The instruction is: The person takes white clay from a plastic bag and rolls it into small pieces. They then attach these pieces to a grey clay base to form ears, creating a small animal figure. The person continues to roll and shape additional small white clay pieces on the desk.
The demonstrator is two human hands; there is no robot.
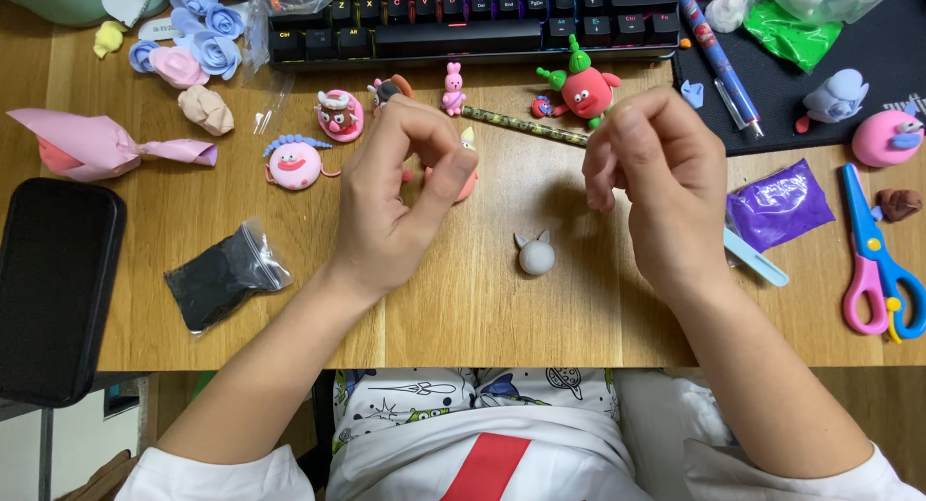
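While both bare hands hover above a wooden desk (482, 308), a small grey clay ball with two pointed ears (535, 255) lies between them, touching neither. The left hand (395, 197), up and to the left of the grey ball, has its fingers curled with fingertips pinched together; whether anything sits in the pinch cannot be told. The right hand (656, 178), up and to the right of the ball, is curled likewise, its contents hidden. Beyond the ball, partly behind the left hand, lies a pink clay figure (465, 178), with a patterned pencil (526, 127) and a red clay figure with green top (584, 88) farther back. Well left of the ball lies a bag of black clay (224, 274); to its right, a bag of purple clay (777, 204) and blue-and-pink scissors (876, 260).
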